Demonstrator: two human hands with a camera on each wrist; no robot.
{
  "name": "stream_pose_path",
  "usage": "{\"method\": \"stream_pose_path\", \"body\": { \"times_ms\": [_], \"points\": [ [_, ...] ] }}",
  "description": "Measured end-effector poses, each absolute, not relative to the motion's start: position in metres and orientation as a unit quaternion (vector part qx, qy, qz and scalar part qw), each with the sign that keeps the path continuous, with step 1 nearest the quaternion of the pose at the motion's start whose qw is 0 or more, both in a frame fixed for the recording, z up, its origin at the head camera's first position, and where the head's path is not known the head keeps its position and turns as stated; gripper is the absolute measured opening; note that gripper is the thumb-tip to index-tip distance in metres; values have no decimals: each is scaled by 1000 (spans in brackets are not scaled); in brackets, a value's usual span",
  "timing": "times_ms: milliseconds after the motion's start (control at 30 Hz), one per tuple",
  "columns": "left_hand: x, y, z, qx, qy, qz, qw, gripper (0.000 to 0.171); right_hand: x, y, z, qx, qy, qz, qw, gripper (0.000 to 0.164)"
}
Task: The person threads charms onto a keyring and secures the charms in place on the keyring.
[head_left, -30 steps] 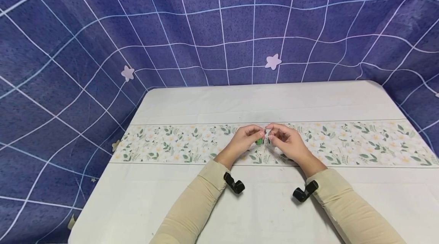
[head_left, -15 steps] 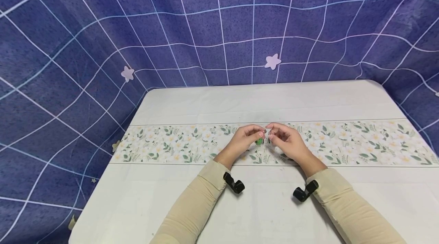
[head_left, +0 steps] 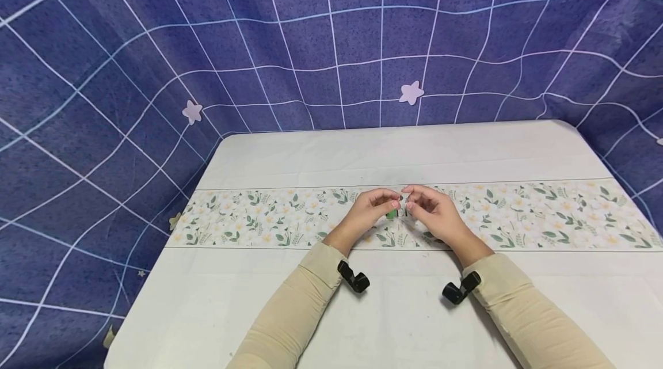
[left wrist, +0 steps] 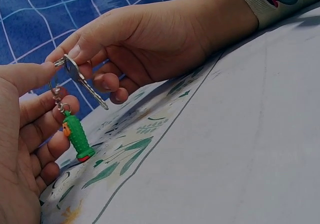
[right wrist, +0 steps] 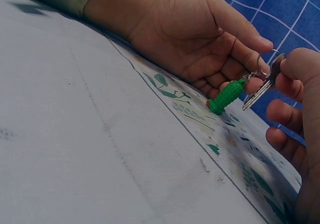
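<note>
My left hand and right hand meet at the fingertips above the table in the head view. Between the left thumb and index finger I pinch a thin metal key ring. My right thumb and finger pinch the head of a silver key, which hangs from the ring with its toothed blade pointing down. A short chain links the ring to a green, bumpy keychain figure with an orange spot and a red base. It dangles beside the curled fingers of my left hand.
Under my hands runs a floral strip across the white tablecloth. A blue gridded curtain with pale stars stands behind the table and along its left side. Black camera mounts sit on both wrists.
</note>
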State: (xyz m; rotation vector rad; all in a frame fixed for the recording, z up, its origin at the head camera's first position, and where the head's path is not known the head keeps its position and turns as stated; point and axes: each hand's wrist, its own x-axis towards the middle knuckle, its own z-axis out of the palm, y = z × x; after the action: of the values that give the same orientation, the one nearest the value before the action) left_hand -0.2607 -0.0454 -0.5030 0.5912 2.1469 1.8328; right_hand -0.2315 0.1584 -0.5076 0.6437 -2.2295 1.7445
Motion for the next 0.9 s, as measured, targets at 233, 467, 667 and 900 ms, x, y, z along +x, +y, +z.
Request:
{"method": "stream_pose_path", "body": {
  "times_ms": [233, 467, 667, 900],
  "points": [
    [-260, -44, -504, 220, 734, 628, 136, 27, -221, 158, -490, 215, -757, 609, 101, 27],
    [-260, -45, -505, 252, 780, 560, 119, 26, -214, 156, -477, 211, -750, 618, 102, 25],
    [-261, -46, -506, 278, 832, 471, 88, 27, -215, 156, -477, 217, -748, 617, 109, 25],
    [-263, -49, -507, 297, 850, 432, 52, 21, -217, 158, -476, 217, -752, 613, 109, 26]
  ]
}}
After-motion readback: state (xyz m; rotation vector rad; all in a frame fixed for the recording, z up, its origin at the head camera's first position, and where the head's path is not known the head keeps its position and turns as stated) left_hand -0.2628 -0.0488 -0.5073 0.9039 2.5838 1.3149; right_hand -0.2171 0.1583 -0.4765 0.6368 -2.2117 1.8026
